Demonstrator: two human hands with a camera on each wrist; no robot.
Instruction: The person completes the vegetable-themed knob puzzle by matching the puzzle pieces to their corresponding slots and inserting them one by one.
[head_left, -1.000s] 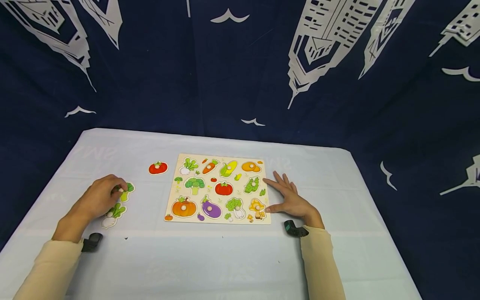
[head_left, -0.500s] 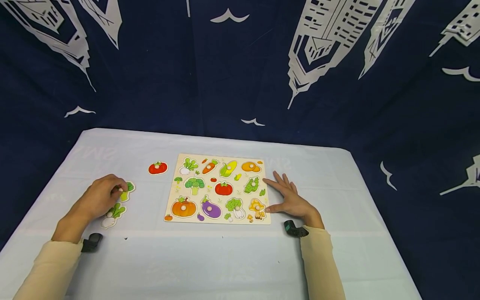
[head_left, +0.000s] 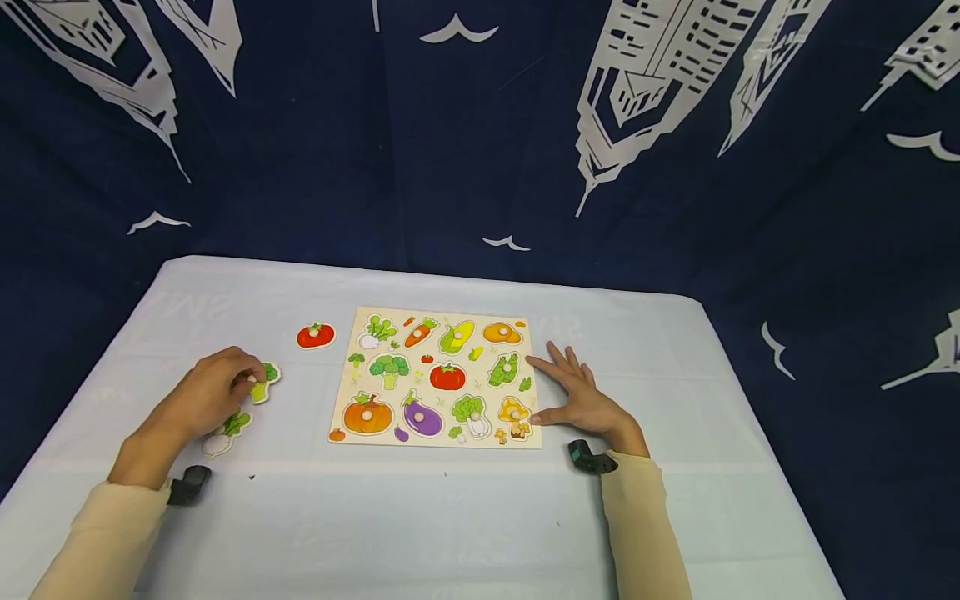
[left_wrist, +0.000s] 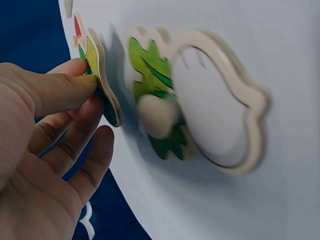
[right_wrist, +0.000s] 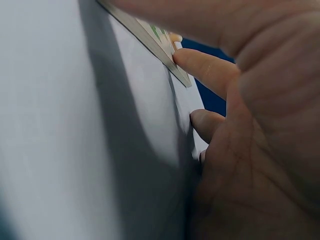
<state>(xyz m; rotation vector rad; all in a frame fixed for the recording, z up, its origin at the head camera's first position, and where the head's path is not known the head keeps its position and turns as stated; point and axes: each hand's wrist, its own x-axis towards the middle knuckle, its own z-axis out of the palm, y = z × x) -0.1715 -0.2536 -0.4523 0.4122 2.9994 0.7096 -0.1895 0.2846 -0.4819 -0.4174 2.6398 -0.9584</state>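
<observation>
In the head view my left hand (head_left: 204, 396) pinches a broccoli puzzle piece (head_left: 266, 385) between thumb and fingers, left of the board. The left wrist view shows this piece (left_wrist: 101, 75) edge-on, tilted up beside a turnip piece (left_wrist: 210, 110) with a round knob, which lies on the table. The wooden vegetable puzzle board (head_left: 345, 385) is flat on the table. At its right edge rests my right hand (head_left: 585, 404), fingers spread, thumb and index finger touching the board. A tomato piece (head_left: 316, 336) lies near the board's upper left.
A white cloth covers the table (head_left: 487, 525). Behind it hangs a dark blue curtain (head_left: 480, 150) with white building prints. Knobbed pieces such as an eggplant (head_left: 422, 419) and a pumpkin (head_left: 368, 415) sit in the board. A small dark speck (head_left: 252, 477) marks the cloth.
The left hand has shifted slightly to the right with the broccoli piece, away from the turnip piece. My right hand and the board have stayed put.
</observation>
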